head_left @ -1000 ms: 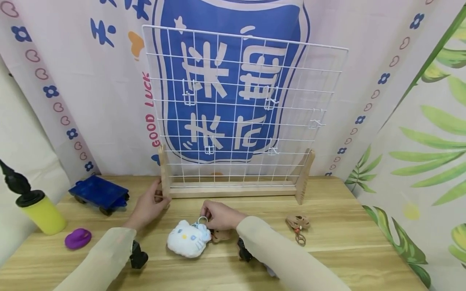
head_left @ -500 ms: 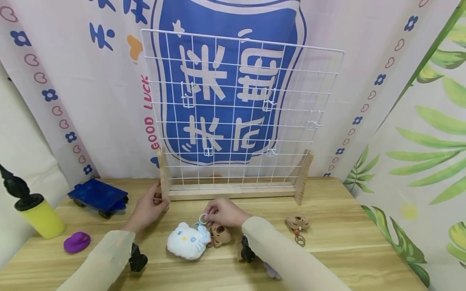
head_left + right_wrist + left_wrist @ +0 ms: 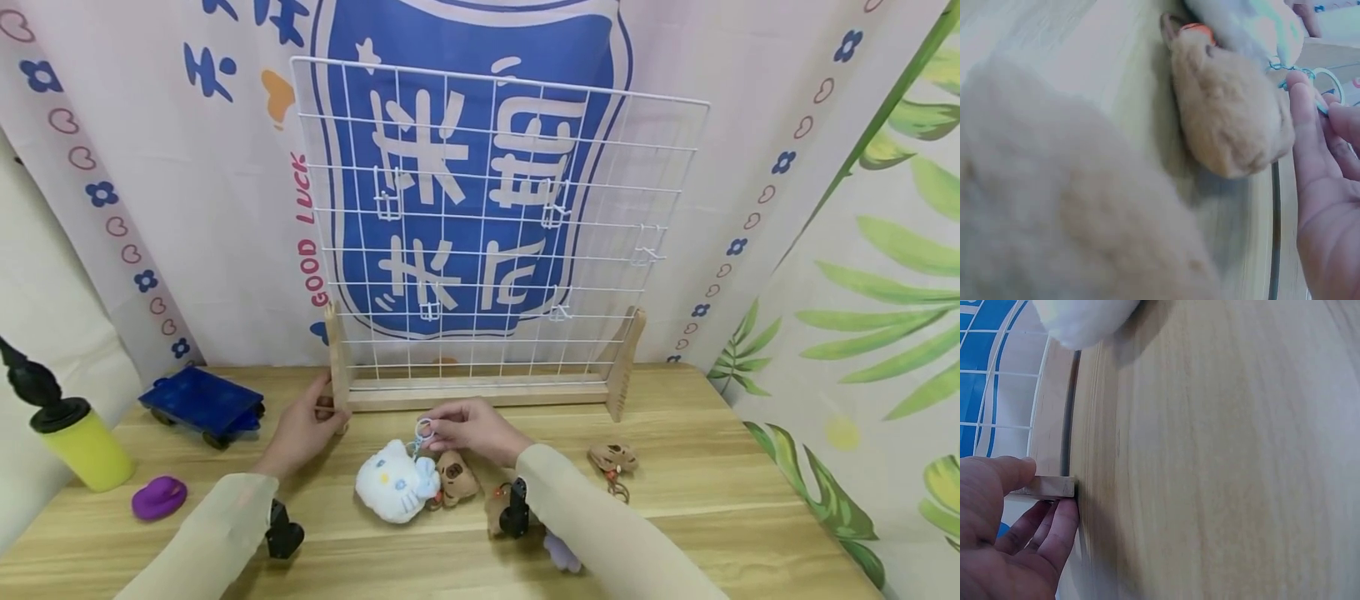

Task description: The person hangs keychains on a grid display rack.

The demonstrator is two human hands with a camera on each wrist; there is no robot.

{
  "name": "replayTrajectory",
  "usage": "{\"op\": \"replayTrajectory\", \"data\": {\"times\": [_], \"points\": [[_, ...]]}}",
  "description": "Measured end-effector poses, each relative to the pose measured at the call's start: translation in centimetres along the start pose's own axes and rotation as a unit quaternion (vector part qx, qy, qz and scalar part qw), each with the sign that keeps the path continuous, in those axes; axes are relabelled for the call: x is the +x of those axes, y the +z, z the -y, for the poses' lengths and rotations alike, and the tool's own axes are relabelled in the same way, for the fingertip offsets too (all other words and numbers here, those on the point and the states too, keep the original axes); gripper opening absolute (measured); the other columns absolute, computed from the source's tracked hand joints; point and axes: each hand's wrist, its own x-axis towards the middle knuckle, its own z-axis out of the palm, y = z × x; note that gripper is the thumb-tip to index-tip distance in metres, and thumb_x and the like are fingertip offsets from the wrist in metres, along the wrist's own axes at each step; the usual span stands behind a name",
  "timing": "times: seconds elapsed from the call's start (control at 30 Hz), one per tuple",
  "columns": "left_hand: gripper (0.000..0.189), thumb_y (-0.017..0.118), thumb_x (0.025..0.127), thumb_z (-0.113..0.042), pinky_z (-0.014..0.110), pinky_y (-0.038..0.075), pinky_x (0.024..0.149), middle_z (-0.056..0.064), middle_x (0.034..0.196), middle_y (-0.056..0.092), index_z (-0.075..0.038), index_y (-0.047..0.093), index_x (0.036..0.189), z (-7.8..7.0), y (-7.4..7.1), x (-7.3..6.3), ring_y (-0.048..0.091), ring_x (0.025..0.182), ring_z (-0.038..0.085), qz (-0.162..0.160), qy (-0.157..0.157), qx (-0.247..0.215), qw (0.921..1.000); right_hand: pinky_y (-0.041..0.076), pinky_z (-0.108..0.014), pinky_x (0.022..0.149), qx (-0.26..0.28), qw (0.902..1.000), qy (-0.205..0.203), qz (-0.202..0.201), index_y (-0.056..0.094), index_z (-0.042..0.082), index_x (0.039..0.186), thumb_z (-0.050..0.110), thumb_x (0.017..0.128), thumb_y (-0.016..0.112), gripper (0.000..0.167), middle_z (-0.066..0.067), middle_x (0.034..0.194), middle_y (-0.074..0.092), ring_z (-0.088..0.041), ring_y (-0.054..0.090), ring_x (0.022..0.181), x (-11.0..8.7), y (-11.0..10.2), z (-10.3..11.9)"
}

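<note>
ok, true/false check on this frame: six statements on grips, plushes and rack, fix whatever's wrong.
1. The right grip pinches the ring of the white cat plush. True.
2. The left grip holds the wooden upright at the left end of the mesh panel. True.
3. The white cat plush hangs on the mesh panel. False: its ring is in the right grip.
4. A brown plush is just right of the white cat plush. True.
5. The mesh panel lies flat. False: it stands upright.
6. The purple object lies right of the mesh panel. False: left.
</note>
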Motion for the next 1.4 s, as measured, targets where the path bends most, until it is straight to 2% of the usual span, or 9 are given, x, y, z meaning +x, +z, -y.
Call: {"op": "replayTrajectory", "data": {"times": [0.3,0.63,0.9,1.2,1.4], "points": [[0.075,0.065,0.102,-0.009,0.046,0.065,0.086,0.038,0.125,0.064,0.006,0.023,0.162,0.1,0.0,0.1,0.069,0.111,0.046,-0.001,-0.001,0.005,1.0000,0.064,-0.027,0.086,0.042,0.9990,-0.009,-0.010,0.067,-0.006,0.126,0.005,0.101,0.065,0.028,-0.022,0.116,0.077,-0.008,0.076,0.085,-0.4,0.1,1.0],[0.076,0.066,0.102,-0.009,0.046,0.065,0.084,0.037,0.123,0.064,0.007,0.023,0.162,0.0,-0.2,0.2,0.070,0.108,0.045,0.001,0.009,0.001,1.0000,0.064,-0.031,0.092,0.085,0.9943,-0.064,-0.012,0.064,-0.010,0.127,0.003,0.102,0.064,0.028,-0.024,0.121,0.075,-0.012,0.079,0.091,-0.3,0.0,4.1],[0.075,0.066,0.101,-0.008,0.046,0.065,0.083,0.039,0.124,0.064,0.007,0.024,0.161,0.2,-0.1,0.1,0.069,0.109,0.046,0.003,0.008,-0.001,1.0000,0.063,-0.025,0.091,0.113,0.9869,-0.113,-0.027,0.062,-0.011,0.130,-0.001,0.102,0.061,0.030,-0.013,0.114,0.078,-0.010,0.078,0.092,-0.6,-0.1,8.3],[0.075,0.066,0.101,-0.008,0.048,0.065,0.085,0.039,0.125,0.064,0.006,0.024,0.162,0.4,0.0,0.2,0.070,0.109,0.046,0.002,0.007,0.001,1.0000,0.063,-0.025,0.091,0.120,0.9795,-0.158,-0.035,0.059,-0.011,0.134,-0.004,0.101,0.061,0.033,-0.026,0.130,0.070,-0.010,0.078,0.095,-0.9,0.5,13.9],[0.076,0.065,0.101,-0.008,0.047,0.065,0.085,0.038,0.127,0.063,0.005,0.022,0.163,0.5,0.1,0.2,0.069,0.111,0.046,0.004,-0.002,-0.001,1.0000,0.061,-0.027,0.096,0.113,0.9722,-0.196,-0.060,0.062,-0.006,0.133,0.001,0.103,0.061,0.031,-0.026,0.136,0.068,-0.015,0.078,0.103,-0.7,0.7,17.1]]}}
